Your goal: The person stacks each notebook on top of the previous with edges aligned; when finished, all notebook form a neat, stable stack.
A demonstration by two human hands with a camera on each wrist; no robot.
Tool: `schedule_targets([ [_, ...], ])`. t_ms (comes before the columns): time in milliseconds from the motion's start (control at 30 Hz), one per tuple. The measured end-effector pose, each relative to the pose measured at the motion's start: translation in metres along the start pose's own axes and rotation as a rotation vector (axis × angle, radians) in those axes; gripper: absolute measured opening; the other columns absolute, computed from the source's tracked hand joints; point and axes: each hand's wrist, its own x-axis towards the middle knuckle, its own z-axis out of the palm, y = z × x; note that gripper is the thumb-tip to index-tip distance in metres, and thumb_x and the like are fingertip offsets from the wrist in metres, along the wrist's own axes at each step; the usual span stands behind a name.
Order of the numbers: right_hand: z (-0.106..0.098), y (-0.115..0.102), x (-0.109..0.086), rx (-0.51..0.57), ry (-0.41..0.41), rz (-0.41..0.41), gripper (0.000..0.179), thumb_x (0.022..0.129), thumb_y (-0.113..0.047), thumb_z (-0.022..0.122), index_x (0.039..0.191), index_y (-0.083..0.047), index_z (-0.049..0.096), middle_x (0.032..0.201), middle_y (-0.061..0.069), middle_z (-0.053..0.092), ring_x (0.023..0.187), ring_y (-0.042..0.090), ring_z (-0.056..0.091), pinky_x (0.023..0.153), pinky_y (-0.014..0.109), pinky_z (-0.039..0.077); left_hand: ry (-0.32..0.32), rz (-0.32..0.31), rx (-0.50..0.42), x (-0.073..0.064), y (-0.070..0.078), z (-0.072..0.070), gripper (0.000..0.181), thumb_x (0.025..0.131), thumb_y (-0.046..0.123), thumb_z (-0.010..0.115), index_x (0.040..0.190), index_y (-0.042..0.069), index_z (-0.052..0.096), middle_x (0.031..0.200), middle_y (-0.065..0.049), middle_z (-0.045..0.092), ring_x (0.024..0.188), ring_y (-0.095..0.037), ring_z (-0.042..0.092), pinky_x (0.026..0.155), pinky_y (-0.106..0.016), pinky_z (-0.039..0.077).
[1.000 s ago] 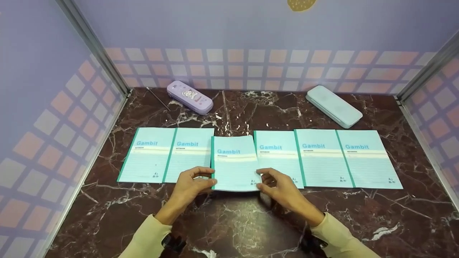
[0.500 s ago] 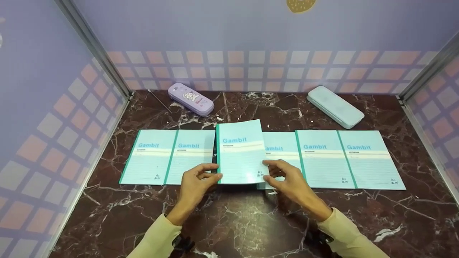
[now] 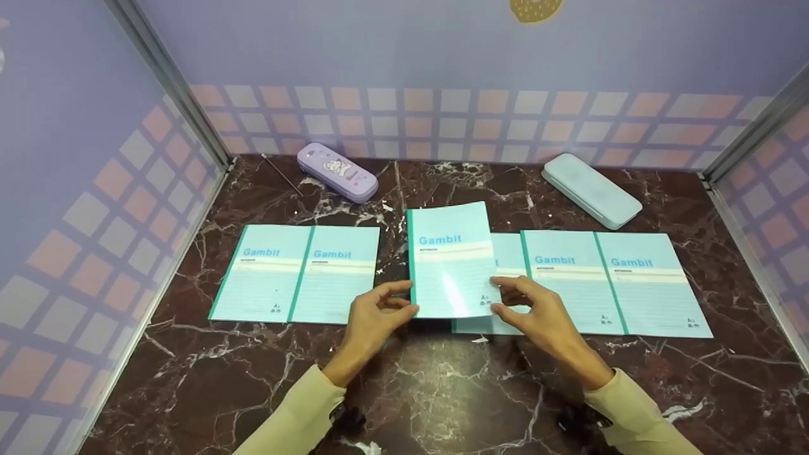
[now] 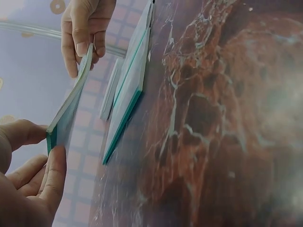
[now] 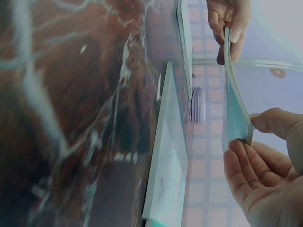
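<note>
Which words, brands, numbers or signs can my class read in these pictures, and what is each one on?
"Gambit": the held notebook, the two left notebooks and the two rightmost notebooks.
"NOTEBOOK": small print beneath, on those five covers.
"A": lower right corner, same covers.
Too small or blurred: other cover print, and lettering on the purple pencil case.
Mostly covered notebook behind: no whole word shows.

Plain cream sleeves [image 3: 294, 411] are worn with dark wrist devices [image 3: 351, 421].

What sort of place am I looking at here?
Probably a small booth, perhaps staged as a study desk: patterned purple walls meet at metal corner strips, close around a dark, marble-patterned tabletop, and matching notebooks lie on it. The wider room isn't visible.
</note>
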Motion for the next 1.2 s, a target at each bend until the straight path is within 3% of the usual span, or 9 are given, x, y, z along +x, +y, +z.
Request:
schedule_targets([
  [333,-0.015,0.015,-0.007,-0.028,-0.001,0.047,0.043,0.094,-0.002,0.081,0.136,-0.002,0.071,0.111,0.004,0.072,0.101,0.027,0.07,0.094,0.038,0.06,-0.022,-0.026,-0.036,0.009,-0.01,0.024,0.04,0.091,0.005,0.084,0.129,0.002,0.074,0.097,-0.011,0.078,0.086,-0.029,0.078,0.073,-0.046,0.065],
  [633,-0.026,0.024,-0.013,-0.071,-0.009,0.111,0.042,0.092,-0.003,0.083,0.132,-0.001,0.072,0.109,0.006,0.074,0.099,0.027,0.072,0.091,0.036,0.061,-0.021,-0.051,-0.039,0.014,-0.017,0.044,0.04,0.087,0.004,0.087,0.126,0.002,0.075,0.097,-0.011,0.079,0.087,-0.023,0.078,0.075,-0.031,0.065],
  [1033,-0.034,0.036,-0.022,-0.126,-0.023,0.176,0.041,0.091,-0.005,0.084,0.13,0.001,0.072,0.105,0.007,0.074,0.096,0.025,0.072,0.091,0.036,0.062,-0.002,-0.076,-0.043,0.014,-0.021,0.063,0.036,0.084,0.001,0.089,0.118,0.001,0.078,0.093,-0.008,0.08,0.086,-0.019,0.077,0.077,-0.029,0.064],
  [1200,-0.035,0.04,-0.026,-0.138,-0.026,0.182,0.042,0.091,-0.005,0.085,0.13,0.001,0.072,0.105,0.006,0.074,0.095,0.025,0.072,0.09,0.035,0.061,-0.003,-0.048,-0.012,0.012,-0.023,0.067,0.034,0.086,0.004,0.088,0.119,0.003,0.078,0.093,-0.005,0.08,0.086,-0.017,0.077,0.076,-0.029,0.064],
])
